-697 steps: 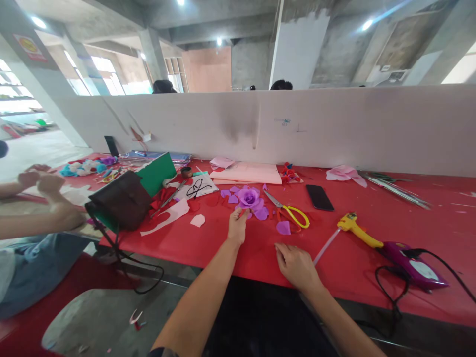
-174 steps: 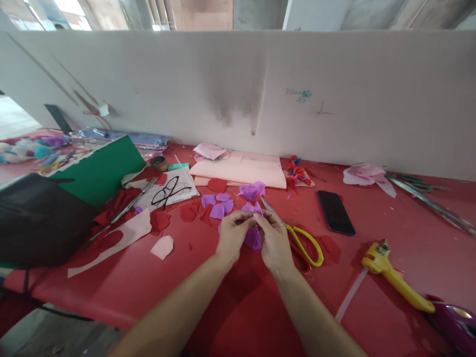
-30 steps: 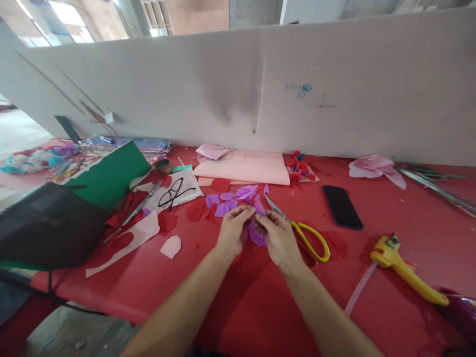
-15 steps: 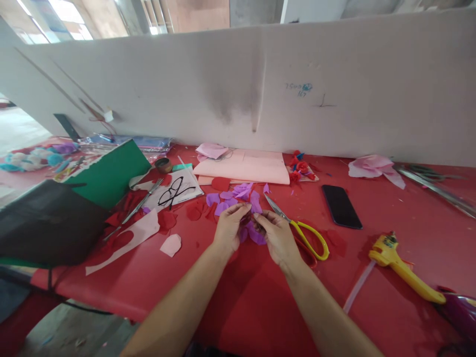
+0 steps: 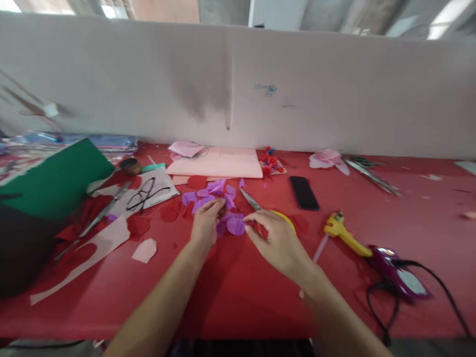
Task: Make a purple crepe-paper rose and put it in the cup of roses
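Our left hand (image 5: 204,227) is low over the red table (image 5: 238,302), its grip closed on a small bunch of purple crepe-paper petals (image 5: 224,216). It holds the bunch just above the surface, in front of the scattered purple paper cut-outs (image 5: 208,191). Our right hand (image 5: 279,244) comes in from the side with thumb and forefinger slightly parted at the edge of a loose round purple paper petal (image 5: 236,226). The picture is blurred there, so we cannot tell whether that grip has closed on the petal or only touches it.

The paper looks thin and easy to crease. We judge the petal is best taken by its narrow base with the fingertips only, while the left hand holds the bunch steady and turns it to show the open side.

The yellow-handled steel scissors (image 5: 250,200) lie just behind our right hand, blades pointing away from us, so we should watch our knuckles. The yellow glue gun (image 5: 345,234) and the black smartphone (image 5: 304,192) lie well apart to the right.
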Demonstrator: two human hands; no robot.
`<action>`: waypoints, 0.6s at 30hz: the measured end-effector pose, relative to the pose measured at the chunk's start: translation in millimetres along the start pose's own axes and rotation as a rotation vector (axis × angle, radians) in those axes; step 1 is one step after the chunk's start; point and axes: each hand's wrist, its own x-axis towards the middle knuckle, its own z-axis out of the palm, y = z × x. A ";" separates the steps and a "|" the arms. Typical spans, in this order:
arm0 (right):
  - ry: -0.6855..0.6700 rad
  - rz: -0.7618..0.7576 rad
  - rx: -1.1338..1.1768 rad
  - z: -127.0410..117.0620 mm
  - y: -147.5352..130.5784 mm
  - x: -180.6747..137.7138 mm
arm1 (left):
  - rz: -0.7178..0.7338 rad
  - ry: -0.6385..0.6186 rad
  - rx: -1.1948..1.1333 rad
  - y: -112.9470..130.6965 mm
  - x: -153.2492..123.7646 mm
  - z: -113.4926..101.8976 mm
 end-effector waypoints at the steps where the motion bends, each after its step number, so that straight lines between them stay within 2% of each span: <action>1: 0.020 0.032 -0.092 -16.2 8.1 -8.5 | -0.003 0.009 0.008 -0.3 -0.2 -0.1; 3: 0.098 0.177 -0.304 -51.5 36.2 -28.1 | -0.027 0.008 0.031 -0.5 0.1 -0.1; 5: 0.170 0.383 -0.651 -86.3 73.4 -49.2 | -0.052 0.003 0.045 -0.2 -0.1 0.6; 7: 0.085 0.518 -0.955 -113.4 110.3 -67.7 | -0.073 0.001 0.049 0.2 -1.6 1.5; 8: 0.012 0.565 -1.037 -122.0 126.2 -74.6 | -0.085 -0.001 0.049 0.3 -2.6 2.0; 10: -0.118 0.601 -1.119 -129.3 150.4 -83.0 | -0.110 -0.005 0.042 -0.3 -3.8 2.3; 12: -0.172 0.604 -1.155 -127.2 163.6 -85.9 | -0.134 -0.030 0.042 -1.7 -2.9 1.6; 14: -0.161 0.611 -1.154 -122.5 167.4 -86.0 | -0.166 -0.052 0.052 -3.4 -0.4 0.6; 18: -0.055 0.673 -1.010 -121.6 162.0 -83.2 | -0.198 -0.008 0.088 -5.9 3.0 0.7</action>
